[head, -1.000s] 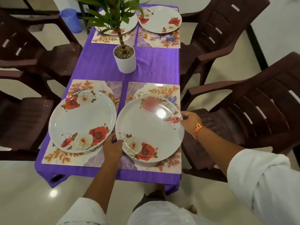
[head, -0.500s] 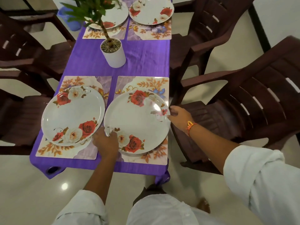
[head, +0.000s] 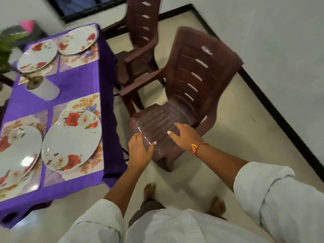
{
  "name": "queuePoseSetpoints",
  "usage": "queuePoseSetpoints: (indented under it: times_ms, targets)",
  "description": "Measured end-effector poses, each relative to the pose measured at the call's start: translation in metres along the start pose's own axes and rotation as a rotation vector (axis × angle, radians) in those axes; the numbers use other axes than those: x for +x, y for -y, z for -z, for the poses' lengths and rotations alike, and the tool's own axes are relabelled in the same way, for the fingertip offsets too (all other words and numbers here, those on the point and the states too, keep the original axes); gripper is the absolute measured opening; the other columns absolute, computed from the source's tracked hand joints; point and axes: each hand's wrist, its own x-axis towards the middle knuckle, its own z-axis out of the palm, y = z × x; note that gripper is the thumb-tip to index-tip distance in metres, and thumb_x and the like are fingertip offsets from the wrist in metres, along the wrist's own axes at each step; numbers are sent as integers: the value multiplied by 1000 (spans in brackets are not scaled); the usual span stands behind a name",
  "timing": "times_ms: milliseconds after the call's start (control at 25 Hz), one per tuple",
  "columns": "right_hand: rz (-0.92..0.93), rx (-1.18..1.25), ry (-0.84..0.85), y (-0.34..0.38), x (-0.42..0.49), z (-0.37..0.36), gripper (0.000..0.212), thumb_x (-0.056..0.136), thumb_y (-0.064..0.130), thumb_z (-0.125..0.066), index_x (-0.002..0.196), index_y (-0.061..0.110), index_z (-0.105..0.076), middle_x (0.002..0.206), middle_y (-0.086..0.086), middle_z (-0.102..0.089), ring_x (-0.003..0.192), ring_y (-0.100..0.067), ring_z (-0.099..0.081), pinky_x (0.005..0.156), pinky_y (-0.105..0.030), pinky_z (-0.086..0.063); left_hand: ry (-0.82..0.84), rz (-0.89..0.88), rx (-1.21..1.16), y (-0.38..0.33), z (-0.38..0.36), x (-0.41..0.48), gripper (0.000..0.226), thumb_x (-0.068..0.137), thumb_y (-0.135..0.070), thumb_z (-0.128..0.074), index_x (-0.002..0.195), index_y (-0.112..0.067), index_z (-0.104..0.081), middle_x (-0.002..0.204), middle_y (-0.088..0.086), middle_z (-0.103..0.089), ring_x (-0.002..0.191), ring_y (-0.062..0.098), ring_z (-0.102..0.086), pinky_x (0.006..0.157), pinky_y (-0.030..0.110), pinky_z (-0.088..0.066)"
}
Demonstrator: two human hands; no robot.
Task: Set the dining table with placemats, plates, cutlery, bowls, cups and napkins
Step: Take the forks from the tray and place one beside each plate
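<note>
L hand & R hand hover loose, holding nothing, over chair seat; plates sit left of chair. Risk: faint clear item on seat, edges hard to see, so pick-up may fumble.

No legible text or labels anywhere.

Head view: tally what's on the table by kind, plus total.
Plates: 4
Placemats: 4
Potted plant: 1
Total: 9
</note>
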Motion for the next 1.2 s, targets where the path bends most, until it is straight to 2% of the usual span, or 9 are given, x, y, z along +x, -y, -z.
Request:
queuePoseSetpoints:
  times_ms: [120,200,320,560,760,960,1200]
  targets:
    - [-105,12,-105,-84,-45,61,65,94,58,-55,139,11,-52,134,-19,-59,125,-37,-56,102,-42,-46,114,-104,27,-85,-56,-16,69,93,-41,-68,146,-6,-41,150,15,-39,139,32,-35,113,44,-37]
    - [-178,15,-174,-129,-67,100,67,95,56,-53,143,10,-47,140,-20,-55,128,-38,-52,106,-44,-44,162,-172,45,-136,-89,-19,71,94,-43,-65,150,-8,-37,155,15,-34,144,32,-30,117,46,-34]
    - [-251,24,-256,-173,-85,150,72,97,57,-51,151,11,-38,146,-19,-48,133,-36,-48,109,-46,-43,230,-259,59,-201,-129,-17,72,96,-44,-60,153,-9,-32,158,12,-30,148,30,-26,120,46,-30]
    - [-322,-16,-315,-234,-66,225,70,96,61,-49,149,16,-40,143,-17,-49,129,-37,-50,104,-48,-46,305,-383,76,-304,-202,32,67,100,-42,-54,153,-8,-32,159,12,-30,148,28,-26,122,42,-26]
    - [-334,-169,-243,-278,13,305,73,95,65,-45,150,18,-39,146,-14,-49,130,-35,-49,104,-48,-47,326,-342,-23,-375,-265,113,58,101,-39,-54,149,-10,-39,153,9,-40,140,26,-37,114,36,-33]
    - [-352,-273,-161,-296,122,391,73,95,66,-44,150,18,-38,147,-14,-48,130,-35,-49,104,-49,-48,364,-241,-25,-440,-292,212,59,102,-39,-53,150,-9,-36,154,10,-37,141,27,-34,113,37,-33]
    - [-250,-316,-120,-285,256,457,71,97,63,-45,150,16,-39,146,-15,-49,131,-35,-48,106,-47,-46,249,-111,-28,-504,-303,316,58,101,-36,-52,149,-8,-34,152,11,-38,140,27,-34,112,37,-36]
